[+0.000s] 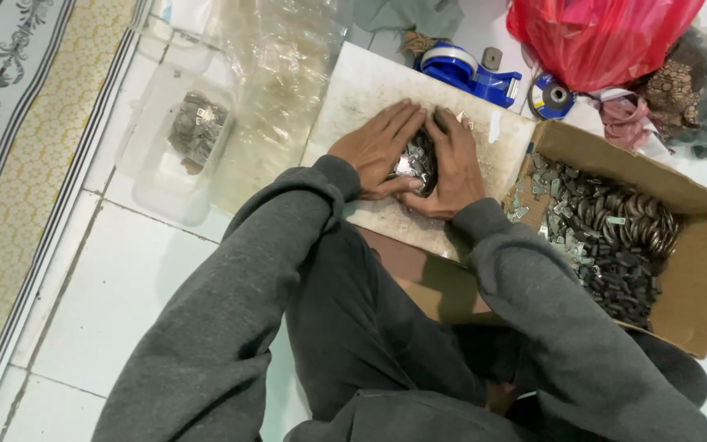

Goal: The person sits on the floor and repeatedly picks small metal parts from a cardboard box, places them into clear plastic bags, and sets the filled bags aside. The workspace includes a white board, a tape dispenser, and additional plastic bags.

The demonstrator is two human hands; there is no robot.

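My left hand (376, 149) and my right hand (454, 166) are cupped together around a small heap of shiny metal pieces (416, 161) on a worn white board (370, 90). Both hands press flat against the heap from either side, fingers pointing away from me. The pieces show only in the gap between the palms. Grey sleeves cover both my arms.
A cardboard box (697, 270) full of small metal parts lies at the right. A clear plastic tub (157, 176) with more pieces stands at the left, beside clear plastic bags (276, 74). A blue tape dispenser (461, 72) and a red plastic bag (599, 37) lie beyond the board.
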